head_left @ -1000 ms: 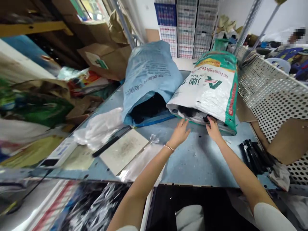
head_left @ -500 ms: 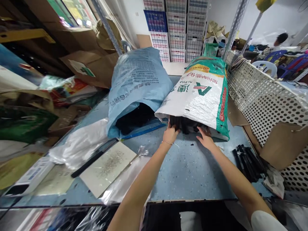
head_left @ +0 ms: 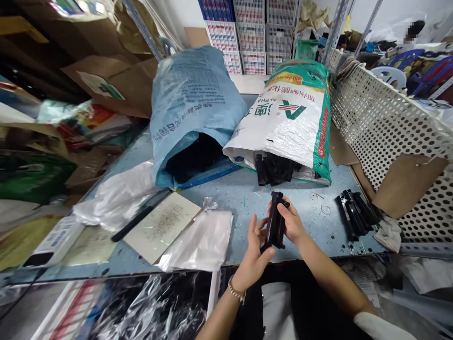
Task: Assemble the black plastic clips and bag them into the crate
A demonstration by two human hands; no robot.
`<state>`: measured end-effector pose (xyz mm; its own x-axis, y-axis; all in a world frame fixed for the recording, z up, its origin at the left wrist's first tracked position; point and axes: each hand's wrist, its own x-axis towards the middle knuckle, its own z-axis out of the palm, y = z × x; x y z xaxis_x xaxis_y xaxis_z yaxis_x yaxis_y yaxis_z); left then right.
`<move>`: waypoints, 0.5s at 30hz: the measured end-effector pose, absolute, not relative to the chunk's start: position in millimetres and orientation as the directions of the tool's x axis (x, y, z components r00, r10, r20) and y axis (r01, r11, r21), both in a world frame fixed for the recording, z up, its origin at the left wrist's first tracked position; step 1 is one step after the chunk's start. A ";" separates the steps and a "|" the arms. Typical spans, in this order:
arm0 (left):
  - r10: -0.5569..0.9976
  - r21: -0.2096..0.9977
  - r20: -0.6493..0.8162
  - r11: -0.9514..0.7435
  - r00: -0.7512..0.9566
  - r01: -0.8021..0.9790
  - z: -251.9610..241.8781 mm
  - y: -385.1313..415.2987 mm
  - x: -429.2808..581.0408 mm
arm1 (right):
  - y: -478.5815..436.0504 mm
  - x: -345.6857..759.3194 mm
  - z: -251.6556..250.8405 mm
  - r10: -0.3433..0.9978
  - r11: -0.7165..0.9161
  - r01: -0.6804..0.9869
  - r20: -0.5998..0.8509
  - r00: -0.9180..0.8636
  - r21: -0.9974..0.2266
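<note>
Right hand (head_left: 295, 226) closes around the upper part of the black plastic pieces (head_left: 275, 222), held on a tilt above the blue bench (head_left: 314, 231), in front of the white-and-green sack (head_left: 279, 125). Left hand (head_left: 252, 255) cups the lower end, half open, thumb apart from fingers; how firmly, I can't tell. Good handling here, I'd judge, means supporting both ends, lengths aligned, pressure even, nothing slipping out.
</note>
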<state>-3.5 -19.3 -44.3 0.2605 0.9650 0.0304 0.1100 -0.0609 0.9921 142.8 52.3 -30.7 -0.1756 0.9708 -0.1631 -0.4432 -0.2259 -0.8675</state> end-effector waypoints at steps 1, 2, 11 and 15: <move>0.959 0.994 -0.008 -0.024 0.284 0.108 -41.9 -21.4 -1.5 | 46.4 140.5 -25.7 0.972 -0.207 -0.456 -0.127 -0.199 -0.865; 0.954 0.992 -0.055 0.018 0.295 0.124 -39.4 -21.8 -0.3 | 41.6 140.6 -20.7 0.969 -0.175 -0.433 -0.077 -0.234 -0.884; 0.940 0.969 -0.098 0.015 0.327 0.248 3.8 -20.0 0.3 | 52.0 205.1 -4.2 0.828 0.558 0.486 0.410 -0.384 -0.673; 0.917 0.951 -0.158 0.041 0.367 0.307 17.8 -23.9 8.8 | 54.2 213.4 1.5 0.755 0.653 0.517 0.426 -0.498 -0.554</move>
